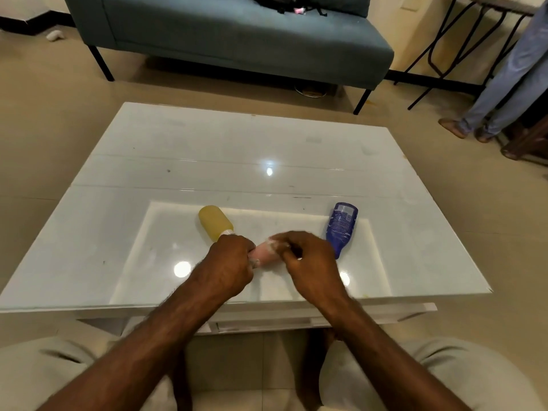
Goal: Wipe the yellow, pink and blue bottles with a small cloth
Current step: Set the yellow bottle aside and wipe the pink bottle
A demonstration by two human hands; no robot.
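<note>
Two hands, one small pink plastic bottle (264, 254).
Left hand (229, 259) grips its end; right hand (308, 259) pinches, seemingly, a small white cloth (277, 241); loose grip, bottle slips.

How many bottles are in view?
3. Yellow bottle lies on the table at left; pink bottle is in the left hand, the right hand holding cloth on it; blue bottle lies at right.
</note>
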